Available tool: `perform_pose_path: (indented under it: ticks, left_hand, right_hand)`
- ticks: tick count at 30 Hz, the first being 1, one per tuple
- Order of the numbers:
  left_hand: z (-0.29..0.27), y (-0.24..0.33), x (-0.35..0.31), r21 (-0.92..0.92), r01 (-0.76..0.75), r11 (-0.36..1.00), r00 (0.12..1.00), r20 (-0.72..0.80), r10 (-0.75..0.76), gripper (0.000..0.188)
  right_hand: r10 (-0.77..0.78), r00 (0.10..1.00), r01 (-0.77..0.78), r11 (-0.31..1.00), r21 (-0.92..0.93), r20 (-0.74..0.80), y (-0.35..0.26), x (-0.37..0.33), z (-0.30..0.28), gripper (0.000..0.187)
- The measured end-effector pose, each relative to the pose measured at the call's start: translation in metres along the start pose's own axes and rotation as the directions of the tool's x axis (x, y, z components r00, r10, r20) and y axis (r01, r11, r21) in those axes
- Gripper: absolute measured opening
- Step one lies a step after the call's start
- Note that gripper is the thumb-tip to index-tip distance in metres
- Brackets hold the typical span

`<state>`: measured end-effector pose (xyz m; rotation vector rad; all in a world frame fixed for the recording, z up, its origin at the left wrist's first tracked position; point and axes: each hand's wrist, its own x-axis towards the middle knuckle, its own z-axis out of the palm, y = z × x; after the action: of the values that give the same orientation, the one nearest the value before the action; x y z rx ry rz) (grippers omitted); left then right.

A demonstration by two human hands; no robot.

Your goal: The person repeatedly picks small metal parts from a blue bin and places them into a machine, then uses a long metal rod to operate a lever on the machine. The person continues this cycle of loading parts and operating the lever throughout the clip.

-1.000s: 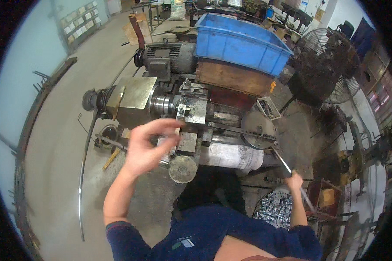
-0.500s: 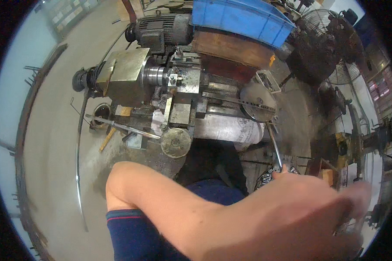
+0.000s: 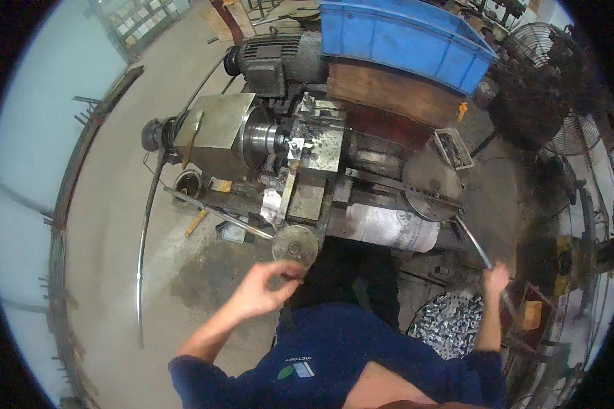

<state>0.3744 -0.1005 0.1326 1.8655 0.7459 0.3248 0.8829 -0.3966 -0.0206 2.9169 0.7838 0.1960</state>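
Observation:
My left hand (image 3: 266, 290) is raised just in front of a round metal disc (image 3: 295, 244) at the near end of the lathe's cross slide. Its thumb and fingers curl toward each other in a pinch; anything between the fingertips is too small and blurred to name. My right hand (image 3: 496, 278) is closed around a long bare metal lever (image 3: 476, 244) that slopes down from the large round plate (image 3: 433, 187) at the lathe's right end. The lathe's spindle nose (image 3: 262, 138) and the tool block (image 3: 317, 146) lie beyond my left hand.
A basket of small shiny metal parts (image 3: 447, 324) stands below my right forearm. A second lever (image 3: 232, 221) sticks out left of the disc. Behind the lathe are an electric motor (image 3: 273, 61), a blue crate (image 3: 402, 41) and a fan (image 3: 532, 48). A white roll-like bundle (image 3: 392, 228) lies under the bed.
My left arm has swung back from the right, where it crossed over in front of me, to the disc. My right hand now shows plainly on the lever. The view has shifted slightly.

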Motion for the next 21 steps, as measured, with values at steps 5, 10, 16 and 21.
perform_pose_path:
  ticks: [5, 10, 16, 21]
  left_hand:
    - [0.059, -0.104, -0.035, 0.739, -0.324, 0.59, 0.89, 0.45, -0.074, 0.025]
    - [0.028, -0.115, -0.03, 0.22, 0.146, 0.965, 0.905, 0.364, -0.22, 0.036]
    - [-0.092, -0.249, 0.013, 0.743, 0.447, 0.498, 0.893, -0.407, -0.194, 0.026]
    - [-0.12, -0.345, 0.054, 0.898, 0.376, 0.23, 0.902, -0.297, -0.314, 0.04]
  right_hand:
    - [0.198, 0.968, -0.228, 0.953, -0.202, -0.155, -0.019, 0.102, 0.022, 0.055]
    - [-0.077, 0.944, 0.092, 0.995, 0.031, -0.322, -0.093, 0.078, 0.024, 0.069]
    - [-0.203, 0.96, 0.276, 0.787, 0.551, -0.192, -0.114, -0.016, 0.016, 0.063]
    - [-0.246, 0.969, 0.182, 0.708, 0.682, -0.003, -0.126, -0.04, 0.006, 0.047]
